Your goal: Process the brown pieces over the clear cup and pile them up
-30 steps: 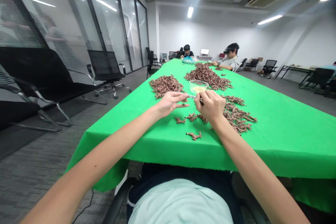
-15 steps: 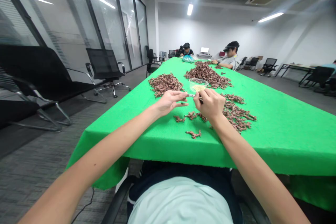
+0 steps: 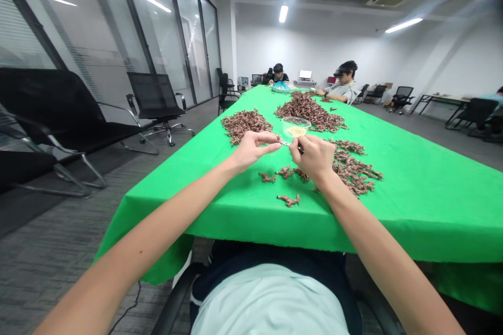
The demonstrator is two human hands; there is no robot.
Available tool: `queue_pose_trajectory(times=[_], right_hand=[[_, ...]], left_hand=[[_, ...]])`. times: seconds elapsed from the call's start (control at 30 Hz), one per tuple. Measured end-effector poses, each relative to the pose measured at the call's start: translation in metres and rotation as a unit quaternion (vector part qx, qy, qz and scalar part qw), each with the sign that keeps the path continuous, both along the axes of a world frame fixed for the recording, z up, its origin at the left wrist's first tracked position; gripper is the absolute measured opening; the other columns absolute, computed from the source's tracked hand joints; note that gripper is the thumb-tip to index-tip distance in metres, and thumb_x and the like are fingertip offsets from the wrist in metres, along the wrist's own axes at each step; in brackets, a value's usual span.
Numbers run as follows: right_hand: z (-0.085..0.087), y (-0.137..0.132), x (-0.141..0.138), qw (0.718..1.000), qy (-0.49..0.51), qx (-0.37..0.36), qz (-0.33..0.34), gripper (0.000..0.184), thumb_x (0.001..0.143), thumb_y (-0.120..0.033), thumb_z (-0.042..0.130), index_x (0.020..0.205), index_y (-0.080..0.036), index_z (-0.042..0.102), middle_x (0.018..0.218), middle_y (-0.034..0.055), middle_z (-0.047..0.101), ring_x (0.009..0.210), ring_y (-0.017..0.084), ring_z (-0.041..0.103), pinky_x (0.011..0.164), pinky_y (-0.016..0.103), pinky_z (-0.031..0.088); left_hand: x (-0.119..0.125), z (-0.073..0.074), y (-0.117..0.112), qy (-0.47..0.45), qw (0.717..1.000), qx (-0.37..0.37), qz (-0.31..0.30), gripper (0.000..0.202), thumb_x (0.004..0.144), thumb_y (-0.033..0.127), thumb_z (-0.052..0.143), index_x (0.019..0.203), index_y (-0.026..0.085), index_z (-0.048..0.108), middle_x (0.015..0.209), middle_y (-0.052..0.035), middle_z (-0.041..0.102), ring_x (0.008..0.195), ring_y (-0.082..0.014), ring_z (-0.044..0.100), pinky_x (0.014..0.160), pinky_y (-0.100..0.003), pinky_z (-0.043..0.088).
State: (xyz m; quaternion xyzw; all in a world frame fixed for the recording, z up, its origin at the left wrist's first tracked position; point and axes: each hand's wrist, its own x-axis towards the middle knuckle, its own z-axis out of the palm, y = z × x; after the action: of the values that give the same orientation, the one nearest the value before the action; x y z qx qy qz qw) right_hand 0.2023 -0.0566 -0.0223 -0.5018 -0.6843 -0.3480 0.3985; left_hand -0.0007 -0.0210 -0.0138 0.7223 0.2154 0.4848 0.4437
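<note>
My left hand (image 3: 251,151) is closed in a pinch on a small brown figurine (image 3: 279,137), mostly covered by the fingertips. In my right hand (image 3: 315,158) is a slim tool (image 3: 285,143) with a metallic tip and a dark handle, its tip pointing left and meeting the left fingertips. Its exact kind is too small to make out. Just beyond the hands stands a clear plastic tub (image 3: 286,126) with pale yellowish bits in it. Several loose brown animal-shaped figurines (image 3: 288,200) lie below the hands, and a spread of figurines (image 3: 356,174) lies beside my right wrist.
A green cloth (image 3: 412,188) covers the long table. Brown figurines form a left heap (image 3: 245,124) and a larger far heap (image 3: 308,110). Farther off are a blue bag (image 3: 280,87) and two people seated at the table. Black chairs (image 3: 155,97) stand on the left.
My left fingers have closed from a spread pose to a tighter pinch, and the figurine's part that hung below them no longer shows there. My right hand keeps the tool in nearly the same place.
</note>
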Motion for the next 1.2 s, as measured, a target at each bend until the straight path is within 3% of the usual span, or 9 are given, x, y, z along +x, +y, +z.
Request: queue_pose_trajectory(times=[0.13,0.27,0.5,0.67,0.97,1.2], right_hand=[[0.001,-0.001,-0.002,0.997,0.062,-0.051,0.017,0.043,0.095,-0.035,0.046,0.058,-0.018,0.058,0.061,0.0050,0.064,0.053,0.013,0.048,0.056,0.030,0.021],[0.003,0.000,-0.002,0.989,0.101,-0.094,0.052,0.046,0.093,-0.036,0.047,0.052,-0.019,0.055,0.053,0.0038,0.058,0.049,0.013,0.043,0.057,0.030,0.024],[0.004,0.001,-0.001,0.978,0.136,-0.132,0.086,0.047,0.093,-0.037,0.048,0.049,-0.019,0.052,0.049,0.0017,0.051,0.047,0.011,0.038,0.057,0.030,0.026],[0.003,0.002,0.001,0.971,0.167,-0.139,0.100,0.045,0.091,-0.038,0.048,0.051,-0.019,0.050,0.049,0.0006,0.047,0.049,0.011,0.038,0.058,0.029,0.027],[0.002,0.002,0.001,0.969,0.167,-0.142,0.110,0.043,0.091,-0.037,0.048,0.052,-0.019,0.048,0.051,-0.0007,0.044,0.050,0.011,0.038,0.059,0.029,0.027],[0.003,0.001,0.000,0.976,0.147,-0.123,0.100,0.042,0.093,-0.036,0.048,0.054,-0.019,0.052,0.052,0.0012,0.050,0.051,0.011,0.038,0.059,0.029,0.027]], left_hand=[[0.000,0.003,-0.001,0.004,0.999,0.046,-0.001,0.026,0.075,0.035,0.084,0.094,0.018,0.082,0.107,-0.0133,0.072,0.112,-0.0255,0.061,0.101,-0.043,0.047],[0.001,0.006,-0.004,-0.001,0.999,0.033,-0.026,0.027,0.074,0.034,0.084,0.096,0.017,0.082,0.109,-0.0137,0.071,0.110,-0.0253,0.062,0.098,-0.043,0.049],[0.003,0.004,-0.005,0.011,1.000,0.005,-0.005,0.027,0.073,0.035,0.085,0.093,0.016,0.082,0.107,-0.0123,0.074,0.104,-0.0239,0.066,0.099,-0.043,0.049],[0.003,-0.002,0.000,0.006,0.999,-0.022,0.032,0.031,0.070,0.034,0.087,0.094,0.016,0.080,0.106,-0.0110,0.075,0.101,-0.0226,0.069,0.100,-0.043,0.051],[0.003,-0.004,0.003,-0.013,0.998,-0.049,0.026,0.037,0.065,0.036,0.090,0.093,0.014,0.080,0.106,-0.0130,0.075,0.099,-0.0238,0.070,0.094,-0.042,0.055],[0.004,-0.004,0.003,-0.021,0.997,-0.071,0.013,0.042,0.062,0.037,0.092,0.093,0.012,0.079,0.097,-0.0112,0.076,0.088,-0.0215,0.071,0.087,-0.042,0.058]])
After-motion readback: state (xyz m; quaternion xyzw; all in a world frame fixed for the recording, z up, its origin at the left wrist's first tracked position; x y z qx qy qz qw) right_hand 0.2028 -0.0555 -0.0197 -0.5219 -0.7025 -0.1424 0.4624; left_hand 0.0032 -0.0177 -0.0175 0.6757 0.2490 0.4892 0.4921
